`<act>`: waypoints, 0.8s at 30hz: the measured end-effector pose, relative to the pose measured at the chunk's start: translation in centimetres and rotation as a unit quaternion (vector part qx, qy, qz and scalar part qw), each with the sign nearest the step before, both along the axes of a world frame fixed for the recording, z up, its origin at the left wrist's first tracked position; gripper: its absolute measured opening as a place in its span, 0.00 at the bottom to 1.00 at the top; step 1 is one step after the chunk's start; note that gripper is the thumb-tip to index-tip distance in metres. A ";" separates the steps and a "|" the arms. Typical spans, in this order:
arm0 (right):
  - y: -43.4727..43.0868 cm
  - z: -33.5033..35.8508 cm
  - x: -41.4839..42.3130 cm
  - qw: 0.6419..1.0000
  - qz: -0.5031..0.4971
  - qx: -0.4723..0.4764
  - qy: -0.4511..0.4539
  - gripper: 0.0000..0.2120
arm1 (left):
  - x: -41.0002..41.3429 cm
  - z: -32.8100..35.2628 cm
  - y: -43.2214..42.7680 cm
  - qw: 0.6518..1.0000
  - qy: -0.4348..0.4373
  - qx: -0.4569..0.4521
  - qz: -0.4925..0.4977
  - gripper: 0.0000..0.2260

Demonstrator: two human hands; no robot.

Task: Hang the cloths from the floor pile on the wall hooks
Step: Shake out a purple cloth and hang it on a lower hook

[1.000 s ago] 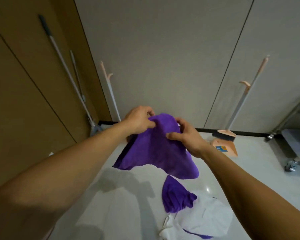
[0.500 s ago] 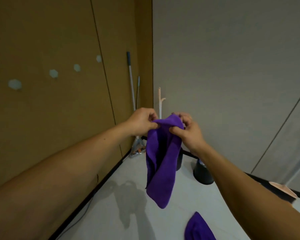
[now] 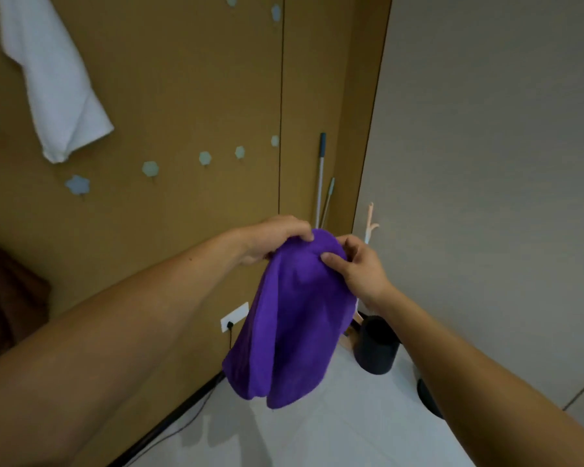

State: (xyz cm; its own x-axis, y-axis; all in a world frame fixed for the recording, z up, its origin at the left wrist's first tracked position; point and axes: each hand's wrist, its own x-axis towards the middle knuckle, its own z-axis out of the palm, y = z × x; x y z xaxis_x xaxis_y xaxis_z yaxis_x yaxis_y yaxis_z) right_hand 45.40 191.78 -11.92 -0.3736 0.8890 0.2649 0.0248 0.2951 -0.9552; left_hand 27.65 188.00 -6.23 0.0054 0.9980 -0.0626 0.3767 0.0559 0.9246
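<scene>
Left hand [image 3: 270,239] and right hand [image 3: 358,267] both pinch the top of a purple cloth [image 3: 290,321], fingers curled; it hangs near brown-wall hooks [image 3: 150,169]; a white cloth [image 3: 53,79] hangs upper left.

Both hands, left hand [image 3: 277,239] and right hand [image 3: 359,267], pinch the top of a purple cloth [image 3: 290,321] near brown wall hooks [image 3: 204,158]; a white cloth [image 3: 53,75] hangs above

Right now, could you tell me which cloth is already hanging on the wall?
The white cloth, upper left on the brown wall; the purple cloth hangs from the left hand and right hand instead.
</scene>
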 end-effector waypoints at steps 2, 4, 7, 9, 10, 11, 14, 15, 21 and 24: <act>-0.3 1.0 -2.1 0.999 0.014 0.043 -0.025 0.07 | -2.4 0.4 -0.8 0.999 0.040 -0.017 -0.015 0.07; -0.6 1.6 -4.3 0.996 0.022 0.074 -0.046 0.07 | -4.5 0.6 -1.0 0.998 0.053 0.018 0.028 0.05; -1.0 1.2 -6.5 0.995 0.021 0.070 -0.072 0.11 | -7.0 1.1 -1.8 0.996 0.068 0.031 0.041 0.03; -0.8 0.3 -7.2 0.989 0.067 0.038 -0.129 0.16 | -8.4 1.4 -2.2 0.996 0.068 0.040 0.047 0.04; -0.5 -0.4 -7.4 0.981 0.095 0.015 -0.171 0.18 | -9.0 1.6 -2.3 0.995 0.067 0.051 0.058 0.05; -0.2 -1.2 -7.5 0.967 0.119 -0.004 -0.226 0.19 | -9.6 2.0 -2.4 0.993 0.066 0.063 0.076 0.05; 1.1 -4.3 -7.4 0.905 0.099 -0.028 -0.413 0.21 | -12.0 3.0 -2.5 0.986 0.057 0.091 0.131 0.05; 1.6 -5.1 -7.2 0.896 0.067 -0.043 -0.437 0.22 | -13.0 3.2 -2.6 0.985 0.072 0.083 0.136 0.05; 2.1 -5.3 -8.9 0.843 -0.005 -0.090 -0.531 0.24 | -18.7 -0.4 -4.1 0.951 0.281 -0.112 0.072 0.09; 1.9 -5.1 -10.5 0.826 -0.015 -0.177 -0.536 0.27 | -20.9 -2.2 -4.8 0.950 0.271 -0.118 0.097 0.08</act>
State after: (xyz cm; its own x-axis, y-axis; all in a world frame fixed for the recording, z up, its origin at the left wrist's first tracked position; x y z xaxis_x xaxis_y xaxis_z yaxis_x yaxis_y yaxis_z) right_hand 34.92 193.70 -17.07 -0.2009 0.8533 -0.4812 0.9134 -0.0143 -0.4067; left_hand 6.80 183.21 -8.42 -0.2738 0.9348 -0.2263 0.7562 0.3546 0.5499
